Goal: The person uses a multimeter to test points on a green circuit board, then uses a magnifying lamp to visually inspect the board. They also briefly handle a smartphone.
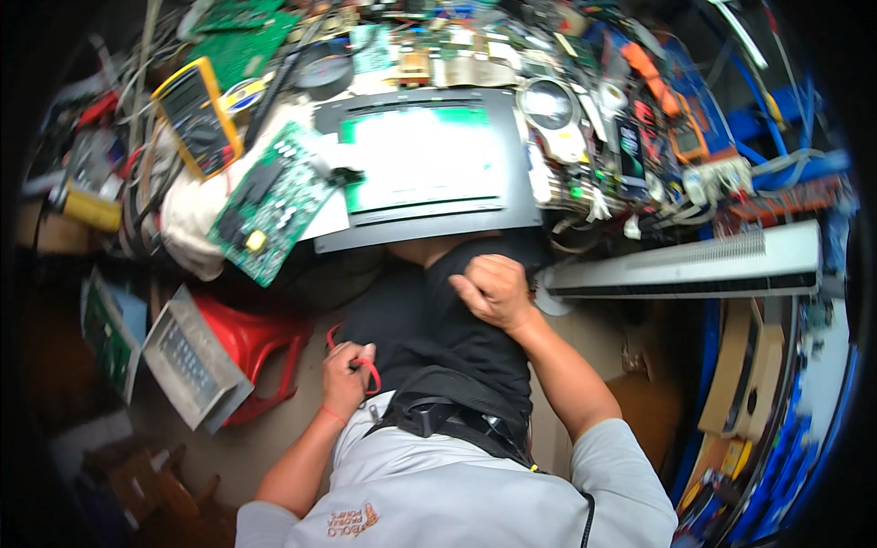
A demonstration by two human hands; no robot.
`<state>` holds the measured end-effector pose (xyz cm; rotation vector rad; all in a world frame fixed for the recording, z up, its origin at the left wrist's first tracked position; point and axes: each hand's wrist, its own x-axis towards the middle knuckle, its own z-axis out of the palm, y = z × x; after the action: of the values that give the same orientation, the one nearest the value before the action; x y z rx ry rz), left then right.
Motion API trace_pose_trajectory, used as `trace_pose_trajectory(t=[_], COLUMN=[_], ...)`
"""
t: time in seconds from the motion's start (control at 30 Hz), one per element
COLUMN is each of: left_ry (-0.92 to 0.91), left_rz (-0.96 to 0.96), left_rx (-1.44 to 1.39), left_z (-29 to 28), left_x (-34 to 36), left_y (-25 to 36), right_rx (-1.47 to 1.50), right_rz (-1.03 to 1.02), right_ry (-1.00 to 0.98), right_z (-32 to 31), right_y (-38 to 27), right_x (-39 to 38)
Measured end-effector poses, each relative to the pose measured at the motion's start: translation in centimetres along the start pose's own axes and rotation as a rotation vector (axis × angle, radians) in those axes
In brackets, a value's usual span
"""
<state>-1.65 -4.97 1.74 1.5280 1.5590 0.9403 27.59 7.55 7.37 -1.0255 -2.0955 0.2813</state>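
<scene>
My left hand [350,373] is low at my left side by my thigh, its fingers closed on a red cord [369,365]. My right hand [493,290] is over my right thigh with its fingers curled; anything inside is hidden. Beyond both hands, a dark framed panel [329,236] carries a green board under bright glare [420,155]. A populated green circuit board [265,205] lies at its left, tilted, overlapping the bench's front edge.
A yellow multimeter [196,114], magnifier lamp [550,105], orange tool [653,78] and tangled electronics crowd the bench. A red stool [279,352] holds a metal case [187,356] at left. A long white unit [685,269] and cardboard boxes [731,365] stand at right.
</scene>
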Motion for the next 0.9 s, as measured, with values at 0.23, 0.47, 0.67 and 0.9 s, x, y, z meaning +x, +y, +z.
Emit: trace_pose_trajectory(t=[0.23,0.47,0.67,0.9], left_ry=[-0.016,0.041,0.032,0.041], left_rz=[0.003,0.058,0.058,0.069], left_rx=[-0.022,-0.013,-0.028,-0.034], left_z=[0.19,0.55,0.56,0.68], left_x=[-0.33,-0.46,-0.46,-0.42], left_y=[-0.71,-0.85,-1.0,-1.0], right_rx=[0.026,0.019,0.013,-0.012], right_rz=[0.009,0.005,0.004,-0.01], right_ry=[-0.047,-0.044,-0.049,-0.052], right_z=[0.1,0.5,0.51,0.57], right_y=[-0.38,-0.28,-0.4,-0.61], right_x=[0.16,0.02,0.07,0.27])
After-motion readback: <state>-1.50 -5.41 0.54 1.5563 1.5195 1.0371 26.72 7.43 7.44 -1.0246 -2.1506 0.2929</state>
